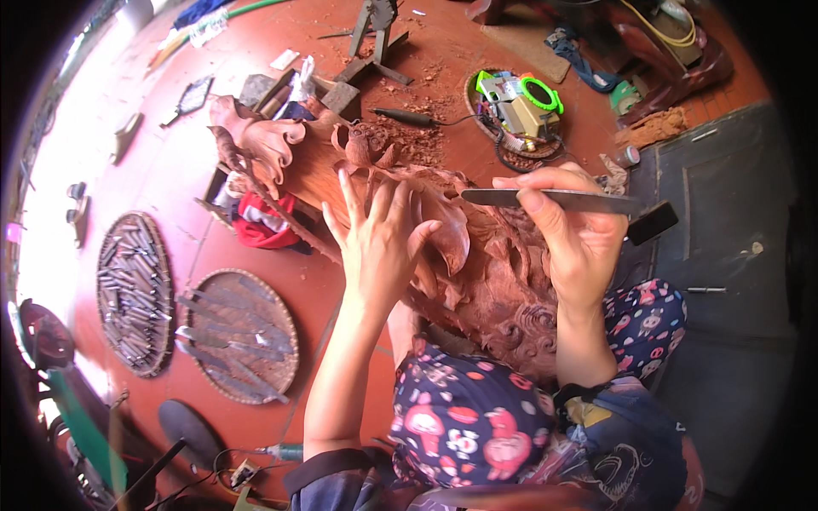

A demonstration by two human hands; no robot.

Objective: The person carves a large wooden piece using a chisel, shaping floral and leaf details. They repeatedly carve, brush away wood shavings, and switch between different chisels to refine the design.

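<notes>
A reddish-brown wood carving (439, 223) with leaves, petals and curls lies slantwise before me, its near end close to my patterned trousers (469, 417). My left hand (375, 238) rests on the carving's upper middle, fingers spread, with nothing held. In my right hand (579, 238), a long flat dark metal file (494, 198) is pinched between thumb and fingers. The file points left over the carving, its tip near a large carved petal (452, 243). Whether that tip touches the wood I cannot tell. Part of the file is hidden by my fingers.
To the left stand a basket of slim metal chisels (135, 289) and a round tray (292, 345) with flat files. Beyond the carving lie wood chips, a rotary handpiece (402, 116) and a basket with a power unit (524, 115). A dark cabinet (733, 255) is at right.
</notes>
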